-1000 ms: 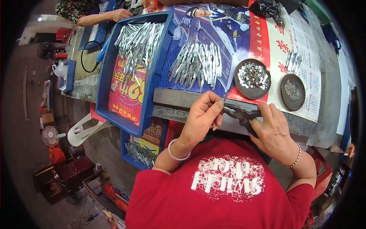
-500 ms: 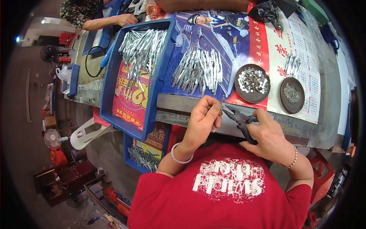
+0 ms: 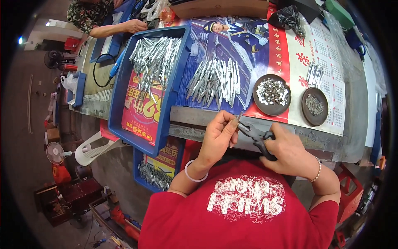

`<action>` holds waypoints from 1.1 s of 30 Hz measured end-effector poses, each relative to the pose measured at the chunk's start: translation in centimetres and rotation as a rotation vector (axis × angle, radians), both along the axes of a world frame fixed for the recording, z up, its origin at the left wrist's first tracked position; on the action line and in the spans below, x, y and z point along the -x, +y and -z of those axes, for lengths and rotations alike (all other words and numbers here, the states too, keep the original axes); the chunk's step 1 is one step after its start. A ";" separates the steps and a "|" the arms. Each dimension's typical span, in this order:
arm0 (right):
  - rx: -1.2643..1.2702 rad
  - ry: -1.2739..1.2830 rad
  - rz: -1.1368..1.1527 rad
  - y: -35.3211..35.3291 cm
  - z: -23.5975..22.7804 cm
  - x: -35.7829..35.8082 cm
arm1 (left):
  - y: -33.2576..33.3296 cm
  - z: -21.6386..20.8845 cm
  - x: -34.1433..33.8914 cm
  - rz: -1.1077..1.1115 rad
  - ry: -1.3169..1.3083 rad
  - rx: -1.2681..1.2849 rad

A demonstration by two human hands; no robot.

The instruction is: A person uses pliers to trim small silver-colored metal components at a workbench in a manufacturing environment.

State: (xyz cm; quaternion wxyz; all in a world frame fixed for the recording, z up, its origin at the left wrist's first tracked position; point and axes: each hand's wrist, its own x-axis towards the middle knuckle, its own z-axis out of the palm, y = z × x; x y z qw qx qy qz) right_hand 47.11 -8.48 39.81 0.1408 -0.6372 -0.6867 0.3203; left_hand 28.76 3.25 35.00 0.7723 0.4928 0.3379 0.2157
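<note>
My left hand [image 3: 218, 139] pinches a slim metal strip [image 3: 239, 118] between thumb and fingers, just off the table's front edge. Most of the strip is hidden by the fingers. My right hand [image 3: 286, 148] is wrapped round the dark handles of a pair of pliers [image 3: 253, 133]. The jaws point left and reach the strip by my left fingertips; whether they grip it I cannot tell. Beyond my hands lies a heap of flat metal strips [image 3: 215, 83]. To its right stand a brown dish of small shiny discs [image 3: 272, 94] and another of tiny metal pins [image 3: 315, 106].
A blue tray [image 3: 159, 120] with more metal strips overhangs the table edge at left. Below it sits a lower blue bin [image 3: 139, 172] of small metal parts. A few strips [image 3: 315, 74] lie behind the pin dish. Another person's hand [image 3: 135, 25] rests at far left.
The pliers and my right hand have shifted slightly down and left in the picture. My left hand keeps its pinch. The other person's hand has moved slightly left and down.
</note>
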 end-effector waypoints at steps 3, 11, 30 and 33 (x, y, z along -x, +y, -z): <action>0.257 0.431 -0.012 0.4 0.6 -0.6 | 0.0 0.2 0.3 -0.006 0.065 -0.073; -0.048 0.044 0.061 0.4 0.4 0.7 | 1.3 0.7 0.3 -0.073 -0.012 0.017; -0.149 -0.082 0.028 -0.9 0.3 1.6 | -0.2 0.2 0.7 -0.043 -0.051 0.061; -0.188 -0.117 0.050 -0.4 0.4 1.6 | 0.1 0.1 0.6 -0.051 -0.008 0.066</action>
